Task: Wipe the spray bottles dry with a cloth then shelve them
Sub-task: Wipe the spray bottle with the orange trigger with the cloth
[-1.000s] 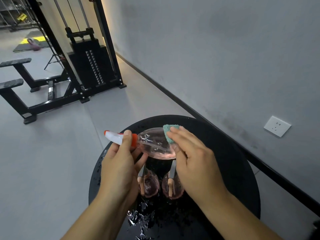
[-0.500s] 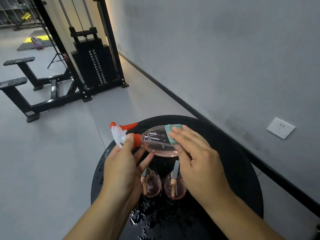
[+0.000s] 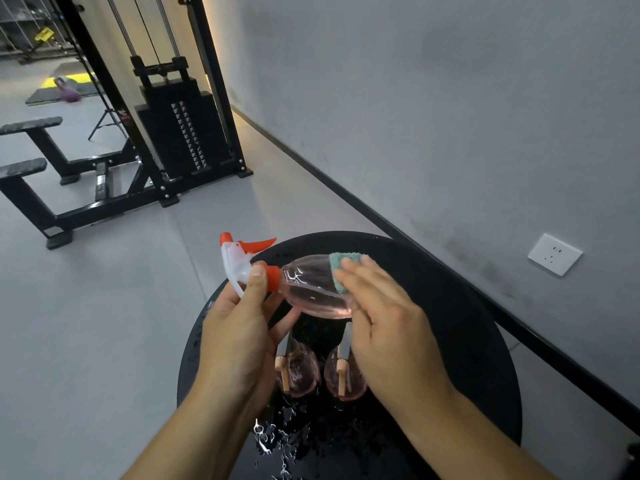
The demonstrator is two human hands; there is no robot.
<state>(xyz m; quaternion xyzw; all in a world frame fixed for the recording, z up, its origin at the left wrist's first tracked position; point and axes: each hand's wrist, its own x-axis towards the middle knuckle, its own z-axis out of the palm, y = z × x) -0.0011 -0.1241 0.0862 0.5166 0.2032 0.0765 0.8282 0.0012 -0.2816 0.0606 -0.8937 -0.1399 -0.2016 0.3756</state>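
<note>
My left hand (image 3: 239,337) grips a clear pink spray bottle (image 3: 308,289) by its orange collar and white trigger head, holding it on its side above the round black table (image 3: 460,327). My right hand (image 3: 388,323) presses a small teal cloth (image 3: 341,271) against the bottle's body, fingers wrapped over it. Below my hands, two more pink spray bottles (image 3: 298,372) (image 3: 344,375) stand upright on the table, partly hidden by my hands.
Water drops (image 3: 273,441) lie on the near part of the table. A grey wall with a white socket (image 3: 554,254) runs along the right. A black cable weight machine (image 3: 180,129) and benches (image 3: 31,168) stand on the grey floor at the back left.
The bottle has been turned in my left hand, so the orange trigger and nozzle now point up. My right hand keeps the cloth on the bottle's body.
</note>
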